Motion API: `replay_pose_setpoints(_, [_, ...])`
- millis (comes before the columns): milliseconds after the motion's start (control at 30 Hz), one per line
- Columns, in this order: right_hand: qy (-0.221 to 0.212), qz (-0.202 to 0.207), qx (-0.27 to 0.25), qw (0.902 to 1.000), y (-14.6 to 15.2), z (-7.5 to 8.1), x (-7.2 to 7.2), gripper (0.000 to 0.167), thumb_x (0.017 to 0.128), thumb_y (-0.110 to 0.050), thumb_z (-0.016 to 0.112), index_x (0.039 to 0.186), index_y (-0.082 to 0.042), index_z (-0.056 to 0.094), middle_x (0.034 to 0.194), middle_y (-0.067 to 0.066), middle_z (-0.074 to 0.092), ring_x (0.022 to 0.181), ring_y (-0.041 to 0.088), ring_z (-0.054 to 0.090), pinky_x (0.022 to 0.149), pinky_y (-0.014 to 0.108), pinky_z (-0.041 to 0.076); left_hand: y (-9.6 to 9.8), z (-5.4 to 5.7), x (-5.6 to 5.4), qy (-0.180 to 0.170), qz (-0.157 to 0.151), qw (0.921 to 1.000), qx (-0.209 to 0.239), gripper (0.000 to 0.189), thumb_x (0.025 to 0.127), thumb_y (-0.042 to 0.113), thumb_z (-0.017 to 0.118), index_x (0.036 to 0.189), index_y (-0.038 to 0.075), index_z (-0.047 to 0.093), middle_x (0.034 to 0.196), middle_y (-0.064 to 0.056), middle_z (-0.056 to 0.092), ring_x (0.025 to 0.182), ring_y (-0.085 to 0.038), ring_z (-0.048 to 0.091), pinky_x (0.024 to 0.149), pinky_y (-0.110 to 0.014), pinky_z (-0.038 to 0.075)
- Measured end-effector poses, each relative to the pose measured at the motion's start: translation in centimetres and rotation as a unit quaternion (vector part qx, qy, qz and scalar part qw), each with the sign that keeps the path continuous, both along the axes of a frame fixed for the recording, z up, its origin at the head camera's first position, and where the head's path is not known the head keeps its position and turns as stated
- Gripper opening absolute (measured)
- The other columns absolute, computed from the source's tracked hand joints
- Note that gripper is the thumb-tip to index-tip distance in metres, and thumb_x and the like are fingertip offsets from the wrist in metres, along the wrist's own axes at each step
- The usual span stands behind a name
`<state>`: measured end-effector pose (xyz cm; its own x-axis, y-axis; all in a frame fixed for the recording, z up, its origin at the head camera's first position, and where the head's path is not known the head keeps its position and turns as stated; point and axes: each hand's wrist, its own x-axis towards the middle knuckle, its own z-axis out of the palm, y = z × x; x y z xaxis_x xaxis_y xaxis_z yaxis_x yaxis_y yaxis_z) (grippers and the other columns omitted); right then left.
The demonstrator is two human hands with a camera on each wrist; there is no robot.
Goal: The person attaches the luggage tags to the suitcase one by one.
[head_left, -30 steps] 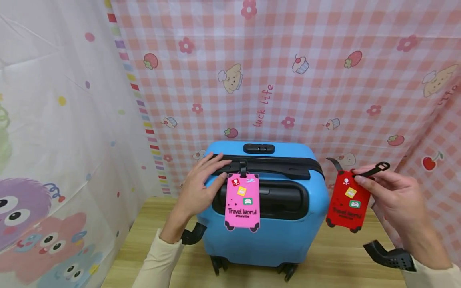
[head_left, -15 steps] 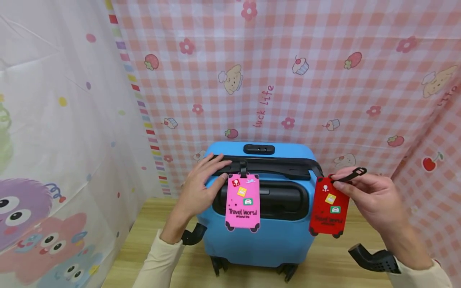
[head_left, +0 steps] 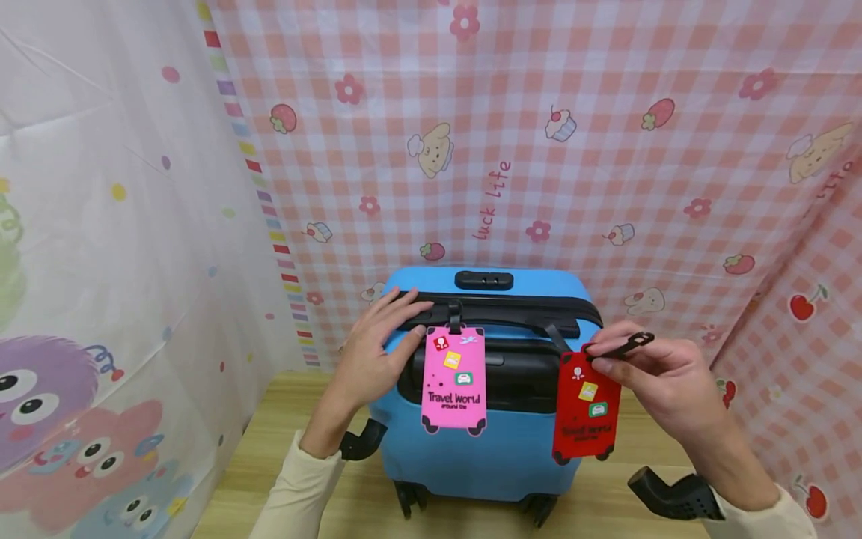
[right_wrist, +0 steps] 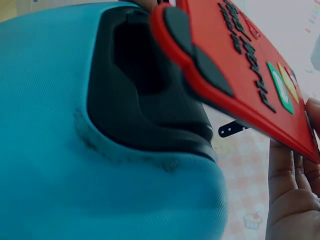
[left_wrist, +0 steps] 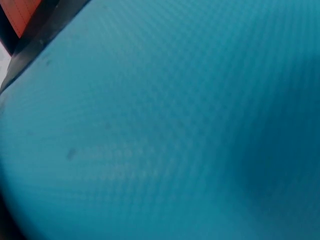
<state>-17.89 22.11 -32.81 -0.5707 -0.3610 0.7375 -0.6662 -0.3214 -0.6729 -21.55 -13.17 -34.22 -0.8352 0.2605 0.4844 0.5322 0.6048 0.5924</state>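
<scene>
Closest to you, your right hand pinches the red tag by its top edge, thumb on the printed face. From that pinch the tag hangs toward 6 to 7 o'clock, its long axis running close to 12–6, the top leaning slightly toward 1. The red tag's strap sends its tail toward 10 o'clock and its buckle end toward 2.

Across from it, your left hand lays nearly straight fingers over the 9 o'clock end of the black handle, gripping nothing that shows. The pink tag hangs at about 4 o'clock from that hand, looped to the handle.

The key relation, as I judge it, is tail to handle: the handle runs 9–3, and the tail slants across the front of its 3 o'clock end, nearer your right hand than your left. Whether they touch, I cannot tell; the right wrist view shows the tail's tip just beside the dark recess.

The blue suitcase stands upright behind both tags. For moving, the handle's stretch between pink and red tags is uncovered, and wooden floor extends toward 4 o'clock. Beyond, at 12, the checked curtain closes things off.
</scene>
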Motion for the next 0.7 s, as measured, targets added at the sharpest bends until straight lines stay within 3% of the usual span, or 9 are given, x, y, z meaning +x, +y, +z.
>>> replay_pose_setpoints(433, [-0.003, 0.074, 0.036, 0.9966, -1.1, -0.6, -0.3, 0.036, 0.087, 0.027, 0.05, 0.115, 0.011, 0.067, 0.119, 0.013, 0.062, 0.106, 0.021, 0.063, 0.082, 0.03, 0.058, 0.0, 0.0, 0.2, 0.002, 0.005, 1.0, 0.001, 0.039, 0.101, 0.036, 0.053, 0.138, 0.026, 0.059, 0.155, 0.003, 0.042, 0.15, -0.021, 0.023, 0.117, -0.061, 0.016])
replay_pose_setpoints(700, [-0.025, -0.015, 0.105, 0.994, -1.8, -0.1, 0.1, 0.036, 0.086, 0.024, 0.055, 0.107, 0.0, 0.071, 0.11, 0.006, 0.065, 0.097, 0.016, 0.066, 0.075, 0.032, 0.059, -0.1, 0.1, 0.1, -0.003, -0.006, 1.0, 0.003, 0.039, 0.102, 0.035, 0.054, 0.139, 0.026, 0.058, 0.155, 0.001, 0.043, 0.15, -0.021, 0.023, 0.117, -0.063, 0.016])
